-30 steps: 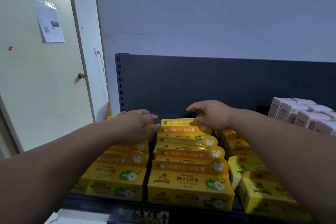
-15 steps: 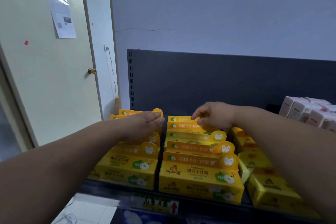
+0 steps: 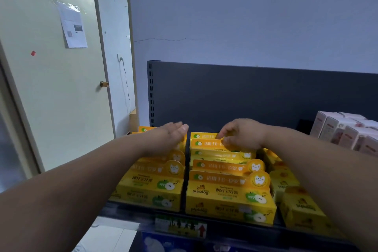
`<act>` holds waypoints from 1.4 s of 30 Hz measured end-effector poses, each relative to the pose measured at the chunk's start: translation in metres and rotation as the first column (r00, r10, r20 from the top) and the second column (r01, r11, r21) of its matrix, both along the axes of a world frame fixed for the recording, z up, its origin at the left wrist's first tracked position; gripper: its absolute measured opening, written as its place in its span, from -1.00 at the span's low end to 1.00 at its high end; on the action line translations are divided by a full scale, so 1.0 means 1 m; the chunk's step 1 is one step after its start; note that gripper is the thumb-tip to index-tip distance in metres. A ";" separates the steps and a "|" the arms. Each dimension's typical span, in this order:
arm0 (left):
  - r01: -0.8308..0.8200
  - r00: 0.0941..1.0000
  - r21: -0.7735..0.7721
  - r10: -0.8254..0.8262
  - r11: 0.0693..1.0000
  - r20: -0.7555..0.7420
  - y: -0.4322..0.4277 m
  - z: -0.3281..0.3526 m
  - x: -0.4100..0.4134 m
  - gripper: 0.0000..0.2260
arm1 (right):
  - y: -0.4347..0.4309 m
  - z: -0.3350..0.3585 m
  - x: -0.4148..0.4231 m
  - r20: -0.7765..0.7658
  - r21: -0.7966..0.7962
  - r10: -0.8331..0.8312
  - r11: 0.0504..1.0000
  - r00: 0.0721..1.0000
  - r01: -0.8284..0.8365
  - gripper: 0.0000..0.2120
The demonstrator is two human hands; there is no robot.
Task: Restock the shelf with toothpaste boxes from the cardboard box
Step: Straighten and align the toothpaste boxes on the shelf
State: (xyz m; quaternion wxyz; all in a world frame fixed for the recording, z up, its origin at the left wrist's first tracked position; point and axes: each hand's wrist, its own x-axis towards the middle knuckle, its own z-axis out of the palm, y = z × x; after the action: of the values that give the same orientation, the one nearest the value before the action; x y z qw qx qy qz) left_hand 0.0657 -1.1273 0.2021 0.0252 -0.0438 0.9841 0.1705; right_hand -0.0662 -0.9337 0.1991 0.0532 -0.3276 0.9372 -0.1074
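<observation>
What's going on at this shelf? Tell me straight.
A person is stocking a dark shelf with yellow toothpaste boxes, which stand in rows front to back. The left hand lies with straight fingers on the back of the left row. The right hand pinches the top edge of a rear box in the middle row. Pale pink boxes stand further right. The cardboard box is not in view.

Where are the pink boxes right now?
In the head view, the pink boxes stand at the far right of the shelf, to the right of the yellow toothpaste boxes and in front of the dark back panel.
</observation>
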 end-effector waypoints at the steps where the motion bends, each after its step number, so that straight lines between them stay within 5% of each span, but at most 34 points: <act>1: -0.033 0.998 0.054 0.036 0.998 -0.054 -0.007 -0.001 0.004 -0.54 | -0.002 0.001 0.004 -0.035 -0.008 -0.003 1.000 0.999 0.003 -0.75; 6: -0.242 0.889 0.375 0.359 0.895 -0.285 -0.048 -0.017 0.034 -0.50 | -0.029 0.004 0.041 -0.121 -0.125 0.071 0.988 0.990 -0.086 -0.59; 10: -0.366 0.823 0.700 0.564 0.614 -0.064 -0.079 -0.041 0.052 -0.38 | -0.057 -0.001 0.070 -0.115 -0.171 0.126 0.975 0.985 -0.144 -0.60; 13: -0.295 0.848 0.869 0.528 0.397 0.047 -0.091 -0.057 0.057 -0.33 | -0.066 -0.005 0.083 -0.091 -0.158 0.135 0.976 0.987 -0.148 -0.59; 17: -0.240 0.900 0.916 0.428 0.321 0.085 -0.081 -0.061 0.058 -0.39 | -0.069 -0.011 0.093 -0.043 -0.154 0.123 0.980 0.991 -0.128 -0.58; 26: -0.275 0.895 0.895 0.434 0.351 0.105 -0.085 -0.057 0.055 -0.30 | -0.066 -0.015 0.097 -0.025 -0.102 0.118 0.988 0.993 -0.120 -0.55; 33: -0.261 0.872 0.780 0.485 0.568 -0.062 -0.061 -0.035 0.053 -0.35 | -0.030 -0.004 0.086 -0.077 -0.153 -0.031 0.988 0.997 0.019 -0.58; 38: -0.241 0.884 0.363 0.358 0.900 -0.301 -0.009 -0.023 0.045 -0.43 | 0.008 -0.013 0.083 -0.082 -0.215 -0.179 0.964 0.980 0.158 -0.55; 42: -0.196 0.917 0.002 0.184 0.981 -0.354 0.028 -0.041 0.030 -0.38 | 0.027 -0.023 0.095 -0.102 -0.166 -0.192 0.971 0.976 0.174 -0.35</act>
State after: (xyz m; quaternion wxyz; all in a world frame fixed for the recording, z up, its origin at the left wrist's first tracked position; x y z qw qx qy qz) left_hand 0.0960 -1.0992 0.1608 -0.1690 -0.1082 0.9664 0.1605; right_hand 0.0286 -0.9066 0.1765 -0.0379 -0.2486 0.9536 -0.1654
